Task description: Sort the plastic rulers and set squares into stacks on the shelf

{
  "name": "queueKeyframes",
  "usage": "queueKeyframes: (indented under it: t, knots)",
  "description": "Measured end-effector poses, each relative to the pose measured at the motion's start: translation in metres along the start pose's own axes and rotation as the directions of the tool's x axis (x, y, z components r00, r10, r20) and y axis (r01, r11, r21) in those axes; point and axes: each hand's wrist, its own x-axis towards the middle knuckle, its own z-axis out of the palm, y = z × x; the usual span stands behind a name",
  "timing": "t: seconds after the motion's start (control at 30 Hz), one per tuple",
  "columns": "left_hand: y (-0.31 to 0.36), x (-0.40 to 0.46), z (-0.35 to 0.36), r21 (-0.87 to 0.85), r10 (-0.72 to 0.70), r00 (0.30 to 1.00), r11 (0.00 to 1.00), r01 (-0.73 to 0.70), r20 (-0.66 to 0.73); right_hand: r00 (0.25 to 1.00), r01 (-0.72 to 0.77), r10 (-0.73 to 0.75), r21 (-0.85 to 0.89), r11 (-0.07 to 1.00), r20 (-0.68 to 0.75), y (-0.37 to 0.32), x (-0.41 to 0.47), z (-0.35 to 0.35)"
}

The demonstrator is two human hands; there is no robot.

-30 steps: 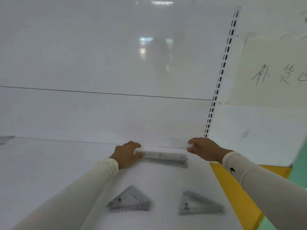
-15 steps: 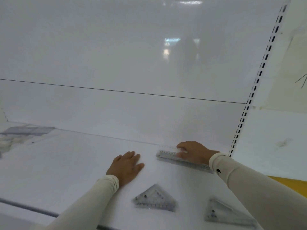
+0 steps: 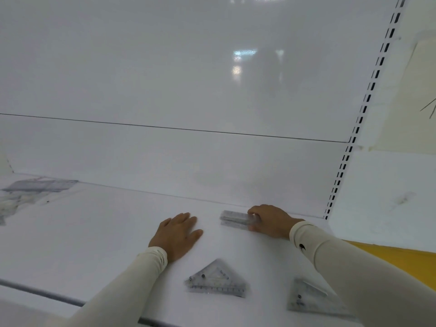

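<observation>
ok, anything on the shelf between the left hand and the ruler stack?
Nothing: in the head view, only bare white shelf separates the left hand from the ruler stack, which the right hand grips.

Shop, prob. stationery aisle: white display shelf [image 3: 94, 232] w/ slotted upright [image 3: 368, 97], handwritten paper sign [image 3: 422, 95].

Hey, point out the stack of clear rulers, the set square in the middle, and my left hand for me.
stack of clear rulers [image 3: 236, 219]: head view, on its bare left end.
middle set square [image 3: 215, 280]: head view, on its centre.
left hand [image 3: 177, 232]: head view, on its back, flat on the shelf.
</observation>
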Motion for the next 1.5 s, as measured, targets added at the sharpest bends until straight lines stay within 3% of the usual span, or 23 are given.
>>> queueKeyframes:
  t: [0.57, 0.83, 0.97, 1.2, 1.5]
  knots:
    - [0.003, -0.002, -0.004, -0.003, -0.026, 1.0, 1.0, 0.026, 0.017, 0.999, 0.03, -0.03, -0.003, 1.0, 0.014, -0.003, -0.01, -0.014]
    - [0.007, -0.023, -0.028, 0.047, -0.09, 0.993, 0.995, 0.087, 0.07, 0.986, 0.166, -0.166, 0.015, 0.986, 0.006, -0.044, 0.012, -0.041]
    - [-0.029, -0.065, -0.048, 0.122, -0.209, 0.973, 0.973, 0.197, 0.102, 0.957, 0.285, -0.287, 0.05, 0.957, 0.039, -0.109, 0.041, -0.028]
    - [-0.123, -0.166, -0.082, 0.091, -0.449, 0.892, 0.892, 0.444, 0.052, 0.847, 0.513, -0.518, 0.073, 0.855, 0.117, -0.279, 0.061, 0.006]
    - [-0.293, -0.305, -0.124, 0.026, -0.571, 0.815, 0.817, 0.576, -0.094, 0.698, 0.7, -0.702, 0.074, 0.711, 0.141, -0.529, 0.062, 0.051]
